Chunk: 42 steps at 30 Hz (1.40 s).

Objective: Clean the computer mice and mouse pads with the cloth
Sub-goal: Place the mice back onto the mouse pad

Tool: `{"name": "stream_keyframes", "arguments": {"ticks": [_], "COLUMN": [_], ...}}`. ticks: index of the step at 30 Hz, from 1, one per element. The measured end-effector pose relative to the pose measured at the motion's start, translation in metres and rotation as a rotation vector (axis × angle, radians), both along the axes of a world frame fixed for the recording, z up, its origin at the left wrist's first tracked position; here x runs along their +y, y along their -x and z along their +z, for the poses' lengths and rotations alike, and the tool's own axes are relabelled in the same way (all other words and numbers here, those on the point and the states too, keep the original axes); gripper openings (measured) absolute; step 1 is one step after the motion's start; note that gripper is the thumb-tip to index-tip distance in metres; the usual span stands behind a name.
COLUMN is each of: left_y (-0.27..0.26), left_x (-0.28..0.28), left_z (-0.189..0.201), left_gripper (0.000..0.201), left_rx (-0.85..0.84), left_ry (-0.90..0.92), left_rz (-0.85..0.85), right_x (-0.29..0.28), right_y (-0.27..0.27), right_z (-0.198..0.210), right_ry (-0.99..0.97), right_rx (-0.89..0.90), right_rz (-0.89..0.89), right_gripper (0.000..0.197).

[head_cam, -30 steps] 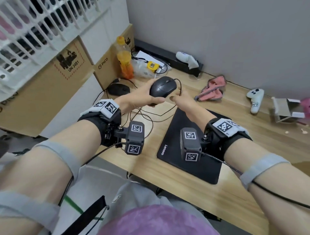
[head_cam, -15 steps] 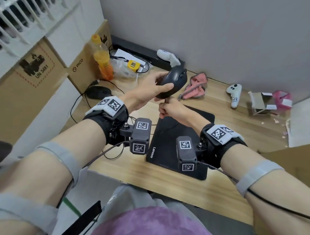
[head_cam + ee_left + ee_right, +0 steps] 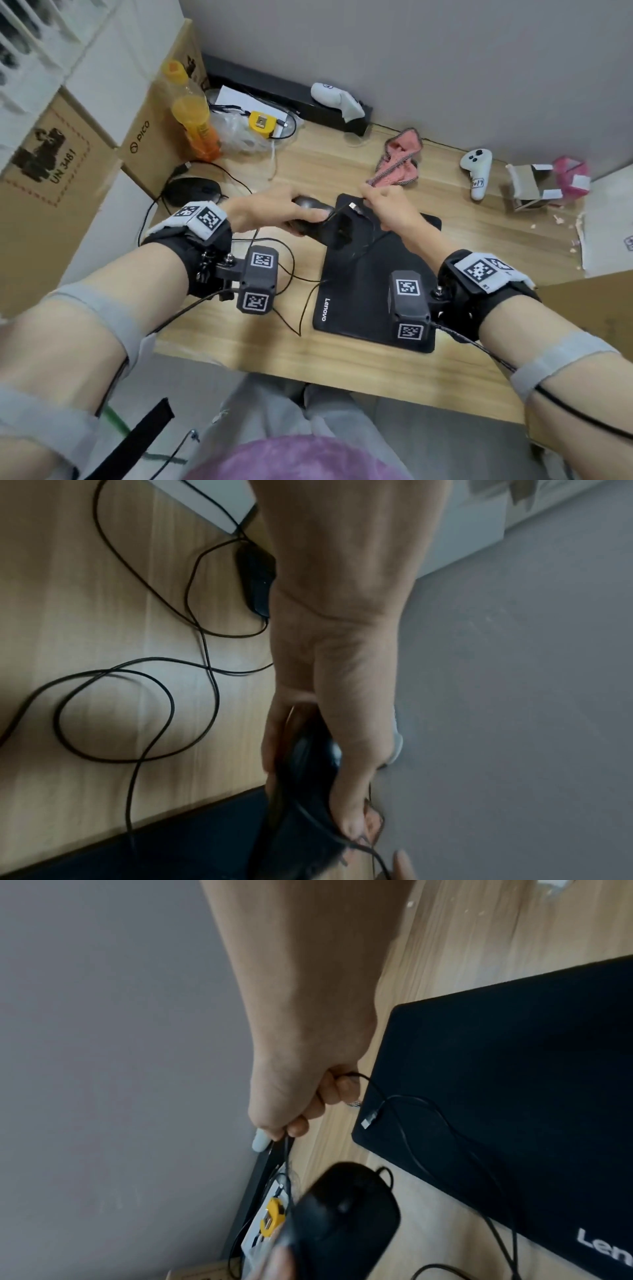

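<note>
My left hand (image 3: 303, 214) grips a black wired mouse (image 3: 310, 205), held just above the far left corner of the black Lenovo mouse pad (image 3: 370, 294). The same mouse (image 3: 342, 1218) shows in the right wrist view, near the pad (image 3: 514, 1096). My right hand (image 3: 376, 202) pinches the mouse's cable (image 3: 404, 1110), and the USB plug (image 3: 354, 207) dangles free over the pad. A pink cloth (image 3: 400, 161) lies crumpled on the desk beyond the right hand, untouched. A second black mouse (image 3: 193, 190) sits at the desk's left edge with its cable looped.
An orange bottle (image 3: 195, 116), a yellow tape measure (image 3: 262, 123) and cardboard boxes (image 3: 150, 137) crowd the far left. White controllers (image 3: 478, 171) (image 3: 337, 99) and a small open box (image 3: 529, 186) lie at the back and right. Cable loops (image 3: 113, 715) lie left of the pad.
My left hand has lowered the mouse from up near the wall to the pad's far left corner. My right hand has moved right along the cable, and the plug now hangs free.
</note>
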<state>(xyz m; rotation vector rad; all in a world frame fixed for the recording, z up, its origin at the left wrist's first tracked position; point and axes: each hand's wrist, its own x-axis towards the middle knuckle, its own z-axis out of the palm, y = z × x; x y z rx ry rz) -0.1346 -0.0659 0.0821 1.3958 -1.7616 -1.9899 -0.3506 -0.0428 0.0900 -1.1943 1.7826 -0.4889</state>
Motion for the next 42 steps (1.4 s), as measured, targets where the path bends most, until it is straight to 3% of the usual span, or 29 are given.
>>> {"name": "stream_keyframes", "arguments": {"ticks": [2, 4, 7, 11, 14, 17, 19, 22, 26, 30, 33, 37, 38, 40, 42], "left_y": [-0.002, 0.000, 0.005, 0.009, 0.011, 0.007, 0.001, -0.006, -0.007, -0.007, -0.004, 0.016, 0.023, 0.032, 0.030], "left_x": [0.002, 0.003, 0.001, -0.004, -0.004, 0.003, 0.006, 0.011, 0.015, 0.014, 0.015, 0.012, 0.008, -0.002, -0.008], "left_z": [0.007, 0.014, 0.016, -0.005, -0.021, -0.022, -0.024, -0.024, -0.017, -0.015, -0.017, -0.009, -0.008, -0.014, -0.026], "left_gripper": [0.042, 0.042, 0.042, 0.040, 0.041, 0.039, 0.036, 0.025, 0.030, 0.064, 0.089, 0.047, 0.038, 0.033, 0.036], "left_rx": [0.168, 0.311, 0.454, 0.247, 0.025, -0.245, -0.296, -0.222, 0.066, 0.342, 0.451, 0.627, 0.616, 0.434, 0.153], "left_ry": [-0.146, -0.228, -0.256, -0.038, 0.205, 0.446, 0.433, 0.164, -0.240, -0.399, -0.425, -0.400, -0.358, -0.190, 0.036], "left_rz": [-0.021, -0.009, 0.202, 0.465, 0.537, 0.326, 0.069, -0.197, -0.197, -0.116, -0.063, 0.286, 0.405, 0.561, 0.536], "right_x": [0.003, 0.007, 0.014, 0.020, 0.027, 0.032, 0.030, 0.023, 0.026, 0.030, 0.032, 0.037, 0.038, 0.040, 0.042], "right_y": [-0.005, -0.014, -0.033, -0.050, -0.055, -0.056, -0.054, -0.045, -0.029, -0.027, -0.024, -0.032, -0.033, -0.033, -0.027], "right_z": [-0.004, -0.009, -0.017, -0.020, -0.015, -0.011, -0.009, -0.014, -0.025, -0.033, -0.037, -0.030, -0.030, -0.030, -0.031], "right_ry": [0.015, -0.028, -0.111, -0.244, -0.353, -0.424, -0.371, -0.233, -0.205, -0.204, -0.172, -0.163, -0.149, -0.154, -0.174], "right_rx": [-0.064, -0.256, -0.471, -0.473, -0.400, -0.364, -0.288, -0.086, -0.025, -0.225, -0.425, -0.238, -0.204, -0.166, -0.192], "right_rz": [-0.005, -0.115, -0.220, -0.066, 0.128, 0.264, 0.267, 0.159, 0.073, -0.097, -0.186, -0.069, -0.023, 0.071, 0.126], "right_gripper": [0.034, 0.030, 0.030, 0.031, 0.030, 0.040, 0.042, 0.040, 0.038, 0.024, 0.031, 0.039, 0.043, 0.045, 0.043]}}
